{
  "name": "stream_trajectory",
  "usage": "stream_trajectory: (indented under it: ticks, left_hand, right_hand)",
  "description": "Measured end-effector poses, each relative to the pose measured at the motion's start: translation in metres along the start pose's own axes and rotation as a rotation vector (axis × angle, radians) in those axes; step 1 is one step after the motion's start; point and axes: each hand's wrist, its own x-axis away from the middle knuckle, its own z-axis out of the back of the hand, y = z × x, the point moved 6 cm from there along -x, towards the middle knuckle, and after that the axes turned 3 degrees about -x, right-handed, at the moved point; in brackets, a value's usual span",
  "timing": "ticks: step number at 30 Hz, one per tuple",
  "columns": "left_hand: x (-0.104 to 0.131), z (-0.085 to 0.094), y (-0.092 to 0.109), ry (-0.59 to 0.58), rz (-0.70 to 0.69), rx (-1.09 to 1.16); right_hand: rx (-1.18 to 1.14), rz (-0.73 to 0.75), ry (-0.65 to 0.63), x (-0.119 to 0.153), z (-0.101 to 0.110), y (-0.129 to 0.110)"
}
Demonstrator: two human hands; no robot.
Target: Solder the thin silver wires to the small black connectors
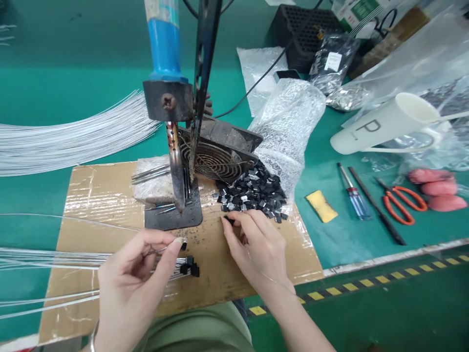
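Left hand [128, 278] pinches a wire [160, 250] just behind its black tip [183, 246], right hand [262, 244] pinches a loose black piece [229, 221] beside the large pile [252, 193], seemingly still to do; small tipped bundle [186, 268], near left, apparently done.

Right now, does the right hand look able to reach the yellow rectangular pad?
Probably yes: between the right hand and the yellow pad lie only brown cardboard and green tabletop, though the hand holds a small black piece.
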Motion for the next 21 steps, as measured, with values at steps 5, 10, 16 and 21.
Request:
stream_trajectory:
  ticks: [5,10,16,21]
  left_hand:
    - [0.0,0.001,0.001,-0.006,-0.004,-0.015]
    - [0.0,0.002,0.0,-0.01,-0.003,-0.018]
    - [-0.001,0.003,0.001,0.016,0.016,-0.03]
    - [-0.003,0.003,0.002,0.016,0.016,-0.066]
  right_hand:
    - [-0.043,-0.056,0.014,0.001,0.002,0.004]
    - [-0.356,-0.274,0.048,0.002,0.007,0.007]
    - [-0.785,-0.566,0.047,0.006,-0.002,-0.003]
    - [-1.083,-0.627,0.042,0.003,-0.012,-0.019]
